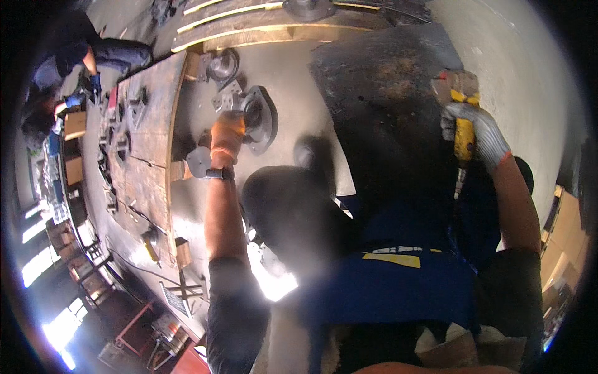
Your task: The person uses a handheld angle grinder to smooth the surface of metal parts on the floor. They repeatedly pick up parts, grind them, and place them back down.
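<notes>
My left hand (227,134), in an orange glove with dark fingertips, is closed at the hub of a dark flanged metal part (268,121). The round flange is turned on edge beside the fingers. A lighter metal block with holes (226,98) lies just beyond that hand. My right hand (483,128), in a grey-white knit glove, wraps around a yellow power tool (463,140). Its slim metal tip points back toward me, and its bulky end faces away. The tool is over the right edge of a dark, stained board (392,93).
Another flanged part (223,65) lies farther off, near a wooden pallet (249,28). Left stands a wooden bench (146,162) with several metal parts and a yellow-handled tool (150,249). A co-worker (68,56) bends at far left. Cardboard boxes (567,230) stand at right.
</notes>
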Tool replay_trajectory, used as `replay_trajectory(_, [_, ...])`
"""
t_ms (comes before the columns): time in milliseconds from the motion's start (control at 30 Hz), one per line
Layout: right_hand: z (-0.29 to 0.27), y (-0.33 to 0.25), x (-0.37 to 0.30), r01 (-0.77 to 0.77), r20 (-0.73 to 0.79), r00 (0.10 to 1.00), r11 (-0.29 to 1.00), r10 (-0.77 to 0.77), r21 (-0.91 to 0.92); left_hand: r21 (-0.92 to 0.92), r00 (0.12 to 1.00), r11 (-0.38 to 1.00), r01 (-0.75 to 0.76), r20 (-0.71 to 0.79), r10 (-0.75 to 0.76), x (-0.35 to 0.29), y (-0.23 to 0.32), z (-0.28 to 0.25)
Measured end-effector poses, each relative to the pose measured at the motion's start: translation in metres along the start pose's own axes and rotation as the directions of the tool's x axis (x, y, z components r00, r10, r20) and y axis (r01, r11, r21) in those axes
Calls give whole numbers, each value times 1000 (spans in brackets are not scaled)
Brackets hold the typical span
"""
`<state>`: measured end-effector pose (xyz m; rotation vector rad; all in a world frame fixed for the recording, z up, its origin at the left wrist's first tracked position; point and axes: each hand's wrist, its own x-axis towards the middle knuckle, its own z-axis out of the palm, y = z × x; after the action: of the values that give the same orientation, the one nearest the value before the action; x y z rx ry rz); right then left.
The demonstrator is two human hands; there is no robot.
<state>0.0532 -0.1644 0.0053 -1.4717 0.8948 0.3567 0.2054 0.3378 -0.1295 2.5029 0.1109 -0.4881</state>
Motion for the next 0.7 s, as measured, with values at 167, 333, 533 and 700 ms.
replay_trajectory(167, [-8, -13, -12, -66, 85, 994, 997, 68, -25, 581, 883, 722, -377, -11, 470, -40, 174, -50])
replay_trajectory(333, [-23, -1, -16, 90, 87, 991, 987, -102, 131, 535, 819, 702, -470, -32, 572, -25, 259, -10])
replay_trajectory(533, [-64, -8, -46, 323, 133, 906, 861, -401, 392, 579, 797, 577, -576, 242, 553, -56, 326, 90])
replay_trajectory(700, [-84, -12, -67, 297, 154, 895, 816, -419, 496, 349, 734, 710, -612, -84, 674, -101, 323, 111])
